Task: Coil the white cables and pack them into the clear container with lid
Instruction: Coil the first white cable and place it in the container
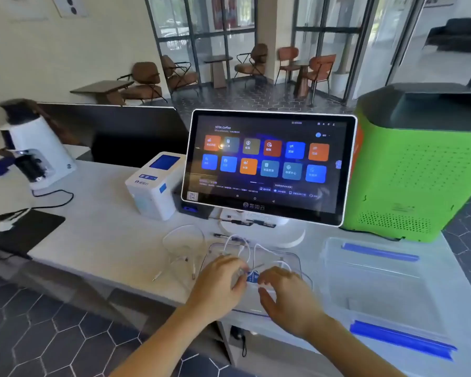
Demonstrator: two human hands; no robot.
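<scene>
Head view: both hands work over the clear container (pixel 291 258) on the counter (pixel 98 240) — the left hand (pixel 219 278) and right hand (pixel 286 292) each pinch white cable (pixel 242 247) looping up above the container. More cable (pixel 184 240) lies loose just left of it; the lid (pixel 378 284) — blue-latched — rests to the right.

Both bare forearms reach forward, left hand (pixel 223 276) and right hand (pixel 283 291) close together, fingers curled downward.
</scene>
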